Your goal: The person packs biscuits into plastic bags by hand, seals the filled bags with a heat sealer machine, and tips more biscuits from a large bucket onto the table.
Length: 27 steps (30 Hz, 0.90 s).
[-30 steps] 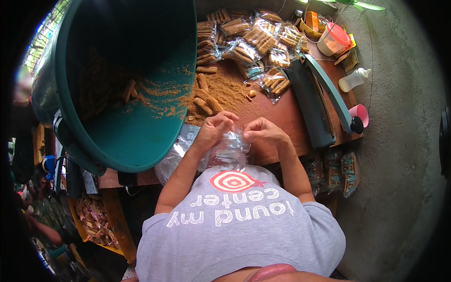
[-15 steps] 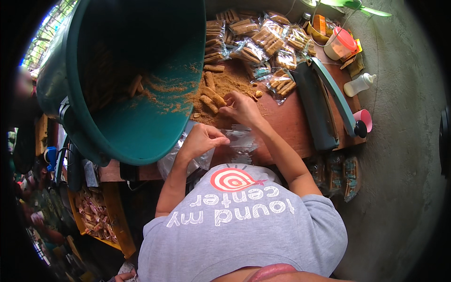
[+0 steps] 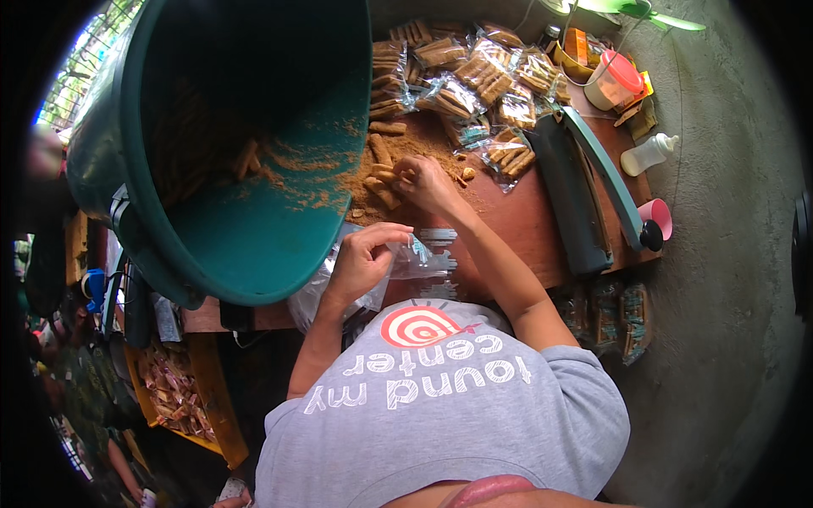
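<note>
My left hand (image 3: 366, 258) pinches a clear plastic bag (image 3: 428, 262) at the table's near edge, below the crumb heap (image 3: 423, 142). My right hand (image 3: 423, 182) reaches up onto the heap, fingers curled round a brown breadstick (image 3: 385, 172); other loose breadsticks (image 3: 381, 148) lie just beside it. Several sealed packs (image 3: 483, 72) of the sticks are piled behind. A large green tub (image 3: 246, 254) lies tipped on its side at the left, with crumbs and more sticks inside.
An impulse sealer (image 3: 572, 195) stands on the wooden table (image 3: 500, 241) at right, near a baby bottle (image 3: 646, 155), pink cup (image 3: 654, 218) and red-lidded container (image 3: 611, 80). A concrete wall bounds the right side. A yellow crate (image 3: 216, 398) sits lower left; another person's arm (image 3: 123, 466) shows beyond.
My right hand has left the bag and moved up to the loose breadsticks, closing on one. My left hand stays at the bag, a little lower and further left than a second ago.
</note>
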Each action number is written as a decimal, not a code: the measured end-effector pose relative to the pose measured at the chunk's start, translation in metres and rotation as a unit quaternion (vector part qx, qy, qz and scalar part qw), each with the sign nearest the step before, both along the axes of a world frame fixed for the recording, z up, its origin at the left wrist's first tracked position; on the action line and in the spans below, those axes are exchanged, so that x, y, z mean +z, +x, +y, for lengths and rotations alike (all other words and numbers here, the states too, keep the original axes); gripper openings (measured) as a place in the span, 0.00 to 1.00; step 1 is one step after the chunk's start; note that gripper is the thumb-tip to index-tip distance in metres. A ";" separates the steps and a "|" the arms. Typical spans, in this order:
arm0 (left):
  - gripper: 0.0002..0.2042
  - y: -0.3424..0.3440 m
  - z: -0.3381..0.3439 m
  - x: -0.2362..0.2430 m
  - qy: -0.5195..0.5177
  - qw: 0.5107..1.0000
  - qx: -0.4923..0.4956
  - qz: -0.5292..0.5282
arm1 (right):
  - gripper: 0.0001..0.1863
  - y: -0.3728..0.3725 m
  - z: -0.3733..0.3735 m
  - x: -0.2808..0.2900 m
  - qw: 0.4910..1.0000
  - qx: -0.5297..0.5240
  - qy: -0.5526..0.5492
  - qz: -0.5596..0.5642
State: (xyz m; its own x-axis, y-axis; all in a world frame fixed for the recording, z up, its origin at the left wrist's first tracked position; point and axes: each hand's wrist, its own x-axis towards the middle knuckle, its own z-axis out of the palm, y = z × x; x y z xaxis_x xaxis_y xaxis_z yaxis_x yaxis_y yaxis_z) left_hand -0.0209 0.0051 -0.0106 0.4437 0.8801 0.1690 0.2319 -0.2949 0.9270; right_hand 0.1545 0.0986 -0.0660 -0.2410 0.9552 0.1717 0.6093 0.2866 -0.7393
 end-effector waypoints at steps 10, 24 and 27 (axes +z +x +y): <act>0.17 -0.005 -0.007 0.002 -0.020 0.999 -0.032 0.008 | 0.19 -0.002 -0.007 0.007 0.987 0.002 -0.140 0.075; 0.17 -0.013 -0.011 0.001 0.002 1.000 -0.020 -0.015 | 0.29 -0.025 -0.013 0.001 0.993 0.061 -0.088 -0.052; 0.12 -0.014 -0.011 0.003 0.012 1.000 -0.005 -0.011 | 0.29 -0.027 0.001 0.006 0.996 0.010 -0.074 0.055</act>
State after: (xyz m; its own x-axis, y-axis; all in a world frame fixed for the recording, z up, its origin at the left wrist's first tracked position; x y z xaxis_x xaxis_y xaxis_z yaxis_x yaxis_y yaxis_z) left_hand -0.0351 -0.0058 -0.0073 0.4480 0.8716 0.1992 0.2088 -0.3187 0.9246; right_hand 0.1275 0.0996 -0.0595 -0.2484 0.9671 0.0558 0.5181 0.1813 -0.8359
